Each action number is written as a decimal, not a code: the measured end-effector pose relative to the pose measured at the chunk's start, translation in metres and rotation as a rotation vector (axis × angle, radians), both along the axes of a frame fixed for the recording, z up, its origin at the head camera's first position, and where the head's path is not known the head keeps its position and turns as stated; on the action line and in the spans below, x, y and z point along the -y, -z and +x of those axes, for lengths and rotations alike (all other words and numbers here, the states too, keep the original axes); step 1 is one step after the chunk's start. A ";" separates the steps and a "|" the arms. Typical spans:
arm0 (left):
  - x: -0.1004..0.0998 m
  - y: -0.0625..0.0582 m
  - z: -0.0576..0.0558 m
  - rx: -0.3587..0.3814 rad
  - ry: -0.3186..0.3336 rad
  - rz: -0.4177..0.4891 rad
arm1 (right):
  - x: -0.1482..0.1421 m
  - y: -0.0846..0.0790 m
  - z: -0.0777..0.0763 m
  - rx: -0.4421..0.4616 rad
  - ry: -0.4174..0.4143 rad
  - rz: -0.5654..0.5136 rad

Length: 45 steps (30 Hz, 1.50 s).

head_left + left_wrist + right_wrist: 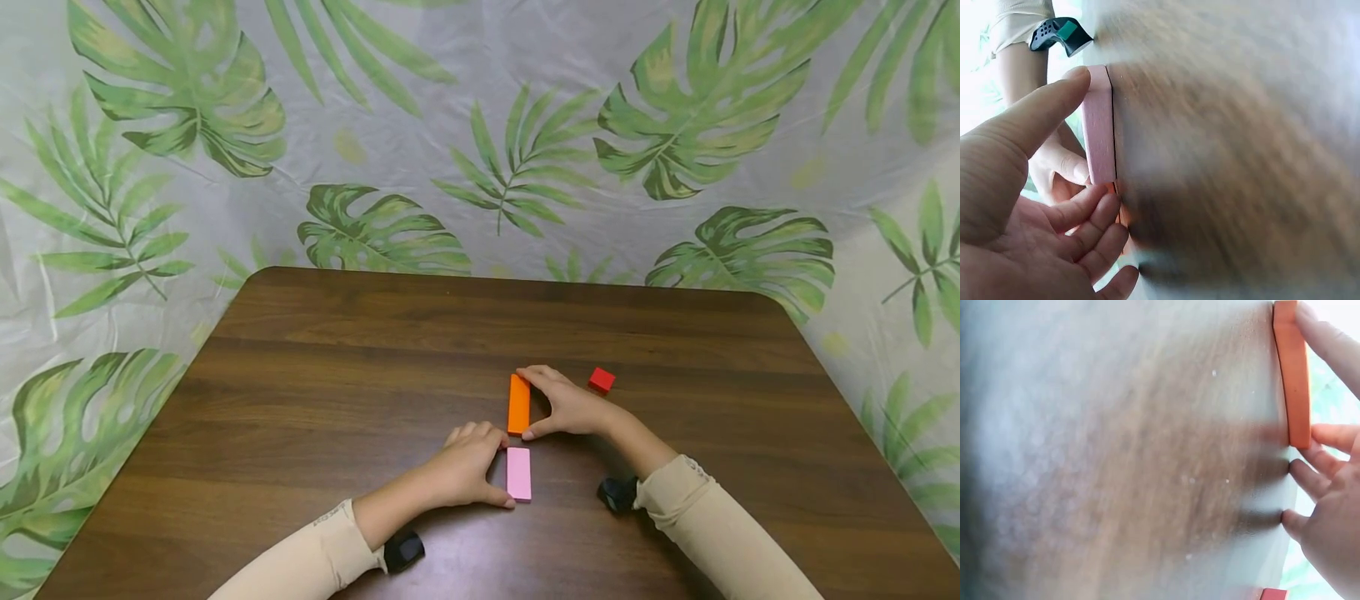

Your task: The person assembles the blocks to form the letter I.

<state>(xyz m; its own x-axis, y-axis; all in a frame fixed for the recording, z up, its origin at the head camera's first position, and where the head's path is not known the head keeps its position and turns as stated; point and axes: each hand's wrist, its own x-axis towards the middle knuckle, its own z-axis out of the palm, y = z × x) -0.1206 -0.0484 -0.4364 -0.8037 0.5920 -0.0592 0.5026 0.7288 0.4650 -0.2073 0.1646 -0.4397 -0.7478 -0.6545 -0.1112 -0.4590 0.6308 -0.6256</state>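
A: With our clock centred on the pink block [518, 475] and twelve toward the far side of the table [337, 350], what do we find gripped?

B: The left hand [471, 467], at nine, pinches the pink block by its ends, thumb at six, index finger at twelve. The right hand [566, 407], toward one, pinches the orange block [518, 404] likewise, end to end; that block lies at twelve, a narrow gap from the pink one.

A: Where might we expect trouble?

B: Chiefly in that gap. The left index finger and right thumb crowd it, so bringing the blocks together could trap a fingertip or turn a block askew. We also judge end-only holds prone to pivoting under off-line pressure. The red block [602, 381], between one and two, sits near the right hand; an outward swing could knock it.

A: And edges and room?

B: We see broad table top from nine round to eleven, the left edge well apart. The far edge stands well beyond the orange block. The left forearm [390, 504] occupies eight, the right forearm [637, 442] four. The near edge falls outside our view.
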 end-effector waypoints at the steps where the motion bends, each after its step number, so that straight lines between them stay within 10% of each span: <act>1: 0.000 0.000 0.000 -0.004 -0.001 0.002 | 0.000 0.000 0.000 0.000 -0.004 -0.001; 45: 0.002 0.004 0.000 -0.050 -0.001 -0.016 | 0.000 0.000 0.010 -0.035 -0.084 -0.014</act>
<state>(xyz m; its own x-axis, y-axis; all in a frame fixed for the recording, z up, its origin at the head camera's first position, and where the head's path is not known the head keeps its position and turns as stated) -0.1209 -0.0503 -0.4403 -0.8064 0.5907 -0.0281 0.5245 0.7363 0.4275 -0.1972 0.1645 -0.4395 -0.6932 -0.7167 -0.0767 -0.5317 0.5803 -0.6169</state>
